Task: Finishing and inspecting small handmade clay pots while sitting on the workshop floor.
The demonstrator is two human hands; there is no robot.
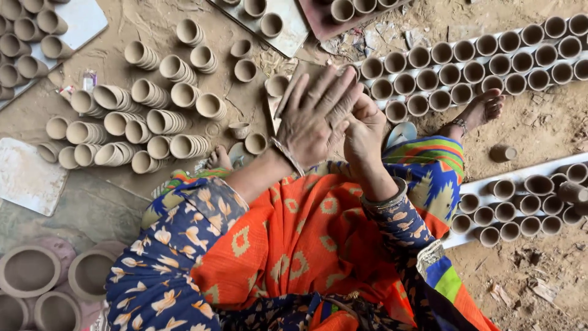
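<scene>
The person sits on the dirt floor [153, 37], lap draped in orange patterned cloth [306, 239]. Just above that cloth the two hands meet: the left hand [315, 116] lies flat on top, fingers [324, 83] spread and straight, pressed down over the right hand [362, 132], whose fingers curl upward beneath it. Whatever sits between the palms is hidden; I cannot tell if anything is pinched there. Judging by the surroundings it would be a soft lump of clay, light and easily dented, best cupped gently in the palms.

Left of the hands, nested stacks of small clay cups [116, 122] lie on their sides; a few single cups [245, 70] stand upright close by. Right of the hands, long rows of upright cups [465, 67] crowd near a bare foot [481, 110], thin-walled and probably brittle, leaving little room to reach out. Far below-left of the hands stand larger clay pots [27, 270]
</scene>
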